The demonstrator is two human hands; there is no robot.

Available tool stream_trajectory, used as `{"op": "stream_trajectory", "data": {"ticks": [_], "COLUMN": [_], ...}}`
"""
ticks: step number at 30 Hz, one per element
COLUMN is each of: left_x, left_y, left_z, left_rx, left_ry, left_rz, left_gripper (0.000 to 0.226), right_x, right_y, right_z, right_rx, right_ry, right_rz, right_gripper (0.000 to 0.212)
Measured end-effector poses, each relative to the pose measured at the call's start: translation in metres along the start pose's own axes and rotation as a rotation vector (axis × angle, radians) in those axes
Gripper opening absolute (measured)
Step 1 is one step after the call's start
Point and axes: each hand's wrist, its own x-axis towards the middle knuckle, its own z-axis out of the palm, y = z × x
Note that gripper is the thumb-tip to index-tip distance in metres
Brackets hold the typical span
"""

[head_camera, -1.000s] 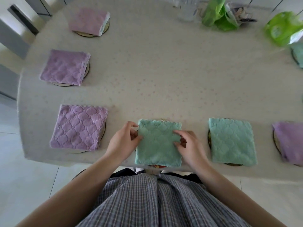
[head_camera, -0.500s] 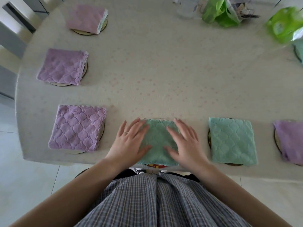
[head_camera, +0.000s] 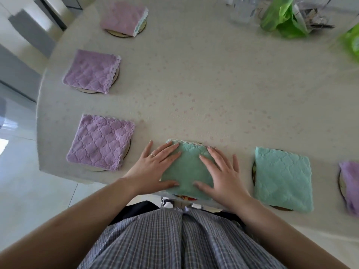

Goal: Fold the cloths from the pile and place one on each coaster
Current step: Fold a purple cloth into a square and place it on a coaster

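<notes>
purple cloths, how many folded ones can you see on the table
4: one quilted purple cloth near left, one mid left, a paler pinkish one far left, one cut off at the right edge. More may lie outside the frame.

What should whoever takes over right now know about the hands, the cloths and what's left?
Left hand and right hand: both open, flat, pressing the green cloth at the near table edge.
Done: folded cloths lie on coasters: three purple ones at left, a second green one at right, another purple one at the far right edge.
Left: lift the hands away; no pile is in view, so check for uncovered coasters.
</notes>
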Motion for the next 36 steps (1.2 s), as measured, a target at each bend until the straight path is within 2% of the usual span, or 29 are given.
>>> {"op": "stream_trajectory", "data": {"ticks": [3, 5, 9, 11, 13, 15, 18, 20, 24, 31, 36], "left_x": [-0.006, -0.017, -0.053, -0.072, -0.091, -0.105, -0.12, -0.126, -0.13, -0.127, -0.132], "left_y": [0.001, -0.006, -0.047, -0.078, -0.113, -0.147, -0.18, -0.188, -0.193, -0.205, -0.208], "left_z": [-0.009, -0.019, -0.041, -0.048, -0.052, -0.052, -0.052, -0.052, -0.052, -0.054, -0.055], "left_rx": [-0.241, -0.375, -0.45, -0.498, -0.6, -0.684, -0.723, -0.705, -0.669, -0.75, -0.783], "left_ry": [0.237, 0.386, 0.564, 0.622, 0.657, 0.633, 0.461, 0.319, 0.126, 0.108, 0.146], "left_rz": [-0.126, -0.232, -0.439, -0.579, -0.729, -0.84, -0.886, -0.828, -0.675, -0.608, -0.579], "left_gripper": [0.055, 0.04, 0.028, 0.014, 0.011, 0.011, 0.013, 0.012, 0.012, 0.016, 0.022], "right_x": [0.009, 0.021, 0.048, 0.063, 0.081, 0.097, 0.11, 0.111, 0.108, 0.115, 0.114], "right_y": [-0.011, -0.029, -0.079, -0.103, -0.126, -0.15, -0.18, -0.192, -0.207, -0.221, -0.221], "right_z": [-0.005, -0.007, -0.009, -0.008, -0.001, 0.007, 0.018, 0.028, 0.04, 0.053, 0.058], "right_rx": [0.186, 0.262, 0.39, 0.415, 0.443, 0.539, 0.621, 0.609, 0.672, 0.754, 0.799], "right_ry": [0.195, 0.268, 0.212, 0.2, 0.221, 0.203, 0.077, 0.032, 0.087, 0.12, 0.13], "right_rz": [-0.012, -0.062, -0.15, -0.132, -0.091, 0.008, 0.192, 0.256, 0.338, 0.402, 0.351], "right_gripper": [0.068, 0.054, 0.049, 0.049, 0.04, 0.029, 0.03, 0.036, 0.044, 0.059, 0.067]}}
